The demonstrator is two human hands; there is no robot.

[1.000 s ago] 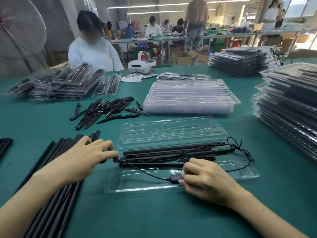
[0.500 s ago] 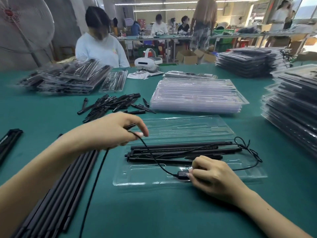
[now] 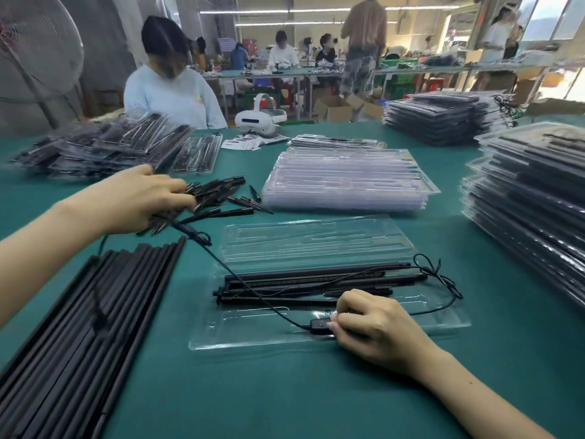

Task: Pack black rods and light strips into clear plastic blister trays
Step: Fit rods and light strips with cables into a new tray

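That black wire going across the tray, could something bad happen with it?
Maybe. The wire runs from the left hand at the spike pile down to the switch that the right hand pinches. If the left hand pulls further, the wire could drag the rods out of the tray. The loose loop at the far end could also snag or tangle.

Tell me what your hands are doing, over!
Right hand pinches the cable's inline controller on the open tray. Left hand is on the short black pieces. Cable crosses the packed rods.
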